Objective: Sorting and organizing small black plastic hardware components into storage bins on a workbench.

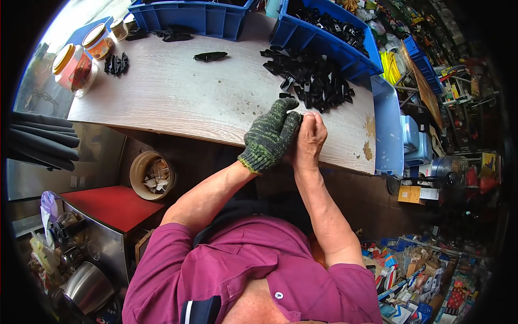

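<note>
My left hand [271,132] wears a dark green-and-black knitted glove with a yellow-green cuff. Its fingers are bent and pressed together over the table's front edge. Bare and closed, my right hand [311,137] meets it, the thumb and fingers in a pinch. Whatever sits between the two hands is hidden by the fingers. Just beyond them lies a heap of small black plastic parts [315,81], spread below a blue bin. A lone black part [210,56] rests farther back on the table, and a small row of black parts [116,64] is at its left end.
A pale wood-grain table [178,92] carries a blue bin of black parts [332,48], another blue bin [189,20] and lidded jars [75,70]. A round bucket with scraps [152,175] stands below, beside a red-topped cabinet [116,208]. A blue panel [388,129] borders the right side.
</note>
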Demonstrator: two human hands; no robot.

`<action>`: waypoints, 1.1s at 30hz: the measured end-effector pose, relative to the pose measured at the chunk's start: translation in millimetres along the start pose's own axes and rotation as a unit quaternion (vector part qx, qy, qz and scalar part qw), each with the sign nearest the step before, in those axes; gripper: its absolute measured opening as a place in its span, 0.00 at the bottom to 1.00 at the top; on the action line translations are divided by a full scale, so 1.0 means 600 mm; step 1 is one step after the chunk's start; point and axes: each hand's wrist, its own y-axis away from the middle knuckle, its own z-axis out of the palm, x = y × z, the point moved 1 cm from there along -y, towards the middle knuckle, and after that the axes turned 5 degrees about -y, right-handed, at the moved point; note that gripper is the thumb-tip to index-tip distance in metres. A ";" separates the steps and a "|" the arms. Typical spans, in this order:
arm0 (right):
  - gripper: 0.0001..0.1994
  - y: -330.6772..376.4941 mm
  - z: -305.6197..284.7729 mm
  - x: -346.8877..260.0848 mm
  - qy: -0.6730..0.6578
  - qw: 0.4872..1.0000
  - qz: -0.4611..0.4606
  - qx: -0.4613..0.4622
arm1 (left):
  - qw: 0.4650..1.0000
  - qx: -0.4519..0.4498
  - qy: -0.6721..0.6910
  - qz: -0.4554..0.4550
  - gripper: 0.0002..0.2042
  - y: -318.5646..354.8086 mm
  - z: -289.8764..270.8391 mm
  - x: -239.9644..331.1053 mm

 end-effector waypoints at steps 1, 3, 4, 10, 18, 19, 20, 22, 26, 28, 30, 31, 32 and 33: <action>0.13 -0.001 0.002 0.002 0.000 1.000 -0.001 -0.001 | 1.000 0.006 -0.012 0.009 0.16 0.000 0.002 -0.002; 0.13 -0.002 0.006 0.004 0.003 1.000 -0.018 0.003 | 0.999 0.012 -0.023 0.020 0.16 0.001 0.001 -0.005; 0.13 -0.001 0.005 0.003 0.003 1.000 -0.018 0.005 | 0.999 0.018 -0.025 0.036 0.15 0.002 -0.001 -0.007; 0.13 -0.004 -0.005 0.006 -0.142 0.981 0.132 0.033 | 0.998 -0.019 -0.008 0.057 0.14 -0.013 -0.020 -0.016; 0.22 -0.166 -0.200 -0.030 -0.163 0.936 0.139 0.279 | 0.899 -0.024 -0.387 0.205 0.08 -0.097 -0.049 0.005; 0.16 -0.194 -0.264 -0.017 -0.191 0.932 0.133 0.279 | 0.881 -0.057 -0.399 0.249 0.08 -0.118 -0.032 -0.019; 0.16 -0.202 -0.278 -0.021 -0.165 0.916 0.105 0.351 | 0.877 -0.057 -0.408 0.248 0.08 -0.120 -0.023 -0.025; 0.17 -0.187 -0.274 -0.034 -0.124 0.901 0.132 0.393 | 0.872 -0.052 -0.423 0.240 0.07 -0.119 -0.021 -0.031; 0.14 -0.125 -0.211 -0.018 -0.108 0.949 0.178 0.236 | 0.872 -0.021 -0.411 0.265 0.07 -0.111 -0.023 -0.035; 0.13 -0.105 -0.163 -0.012 -0.104 0.952 0.231 0.170 | 0.874 -0.011 -0.405 0.268 0.07 -0.108 -0.027 -0.032; 0.15 -0.085 -0.134 0.005 -0.123 0.965 0.227 0.054 | 0.913 -0.028 -0.349 0.209 0.09 -0.111 -0.035 -0.020; 0.15 -0.076 -0.115 0.007 -0.124 0.964 0.228 0.054 | 0.913 -0.029 -0.350 0.209 0.09 -0.109 -0.033 -0.029; 0.14 -0.070 -0.094 0.008 -0.119 0.969 0.214 -0.010 | 0.953 -0.008 -0.238 0.186 0.09 -0.106 -0.030 -0.041; 0.13 -0.064 -0.072 0.009 -0.113 0.970 0.200 -0.075 | 0.979 0.014 -0.123 0.161 0.10 -0.103 -0.028 -0.053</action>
